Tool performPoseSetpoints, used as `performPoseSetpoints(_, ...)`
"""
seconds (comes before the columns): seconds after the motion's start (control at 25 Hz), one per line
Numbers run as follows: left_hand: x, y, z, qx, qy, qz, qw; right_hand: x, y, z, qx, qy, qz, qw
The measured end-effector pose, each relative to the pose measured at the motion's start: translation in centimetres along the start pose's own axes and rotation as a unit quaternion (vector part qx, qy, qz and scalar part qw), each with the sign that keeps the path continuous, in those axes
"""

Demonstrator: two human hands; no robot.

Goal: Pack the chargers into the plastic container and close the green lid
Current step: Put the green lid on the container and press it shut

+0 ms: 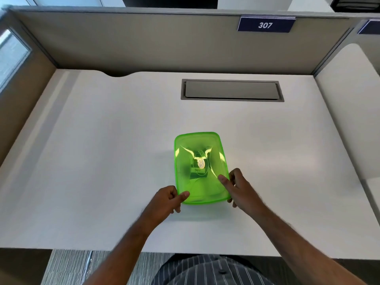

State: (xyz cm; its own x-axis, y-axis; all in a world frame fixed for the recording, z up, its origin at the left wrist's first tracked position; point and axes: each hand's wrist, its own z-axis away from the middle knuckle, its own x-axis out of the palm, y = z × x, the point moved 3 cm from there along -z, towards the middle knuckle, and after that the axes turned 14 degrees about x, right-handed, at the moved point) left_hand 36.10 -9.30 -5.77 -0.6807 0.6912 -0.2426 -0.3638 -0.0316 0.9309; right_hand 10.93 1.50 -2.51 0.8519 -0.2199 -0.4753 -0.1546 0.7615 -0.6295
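Note:
A translucent green lid (200,147) covers the plastic container on the white desk, near its front middle. Dark shapes and a label show dimly through the lid; the chargers cannot be made out clearly. My left hand (167,199) pinches the lid's near left corner, thumb on top. My right hand (238,187) grips the near right corner, with a finger lying across the lid's top and the others wrapped down the side.
A grey cable hatch (232,90) is set into the white desk (102,161) behind the container. Grey partition walls (164,42) close the desk at the back and sides. A blue sign (266,24) reads 307. The desk's front edge runs just below my forearms.

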Motion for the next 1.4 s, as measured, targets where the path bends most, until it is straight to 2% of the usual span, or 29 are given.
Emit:
performPoseSetpoints(0.2,1.9,0.4,0.3,-0.022,-0.054,0.018,0.998,-0.7,-0.9,-1.4,-0.022,0.028,0.025,0.999)
performPoseSetpoints(0.4,4.6,1.1,0.8,-0.054,-0.089,0.083,0.991,-1.0,-2.8,-3.1,-0.042,0.075,0.079,0.993)
performPoseSetpoints(0.56,6.6,2.2,1.0,-0.064,-0.115,0.111,0.985,-1.0,-4.6,-4.3,-0.079,0.145,0.108,0.98)
performPoseSetpoints(0.68,7.9,3.1,0.8,-0.071,-0.138,0.129,0.979,-1.2,-5.3,-5.3,-0.102,0.145,0.109,0.978)
performPoseSetpoints(0.8,8.6,4.3,0.2,-0.081,-0.207,0.108,0.969,-1.5,-5.9,-6.6,-0.138,0.145,0.111,0.973)
performPoseSetpoints(0.92,8.5,6.8,-1.1,-0.016,-0.284,0.064,0.956,-1.9,-6.5,-7.7,-0.172,0.12,0.142,0.967)
performPoseSetpoints(1.0,7.5,9.0,-3.2,0.05,-0.236,0.064,0.968,-2.3,-7.0,-8.4,-0.191,0.105,0.158,0.963)
performPoseSetpoints(1.08,5.6,11.0,-5.9,0.13,-0.128,0.014,0.983,-2.7,-7.6,-8.8,-0.214,0.092,0.164,0.959)
performPoseSetpoints(1.12,4.4,11.9,-7.3,0.182,-0.069,-0.041,0.98,-2.9,-7.9,-8.9,-0.227,0.082,0.164,0.956)
performPoseSetpoints(1.2,2.6,13.1,-9.6,0.282,0.025,-0.215,0.935,-3.2,-8.4,-8.8,-0.244,0.068,0.153,0.955)
performPoseSetpoints(1.24,2.2,13.2,-10.7,0.304,0.043,-0.293,0.905,-3.2,-8.4,-8.6,-0.236,0.07,0.141,0.959)
performPoseSetpoints(1.28,2.1,13.2,-11.7,0.302,0.033,-0.336,0.892,-3.3,-8.2,-8.6,-0.216,0.081,0.122,0.965)
performPoseSetpoints(1.4,3.7,13.2,-13.7,0.252,-0.053,-0.337,0.906,-3.3,-7.1,-8.6,-0.131,0.146,0.083,0.977)
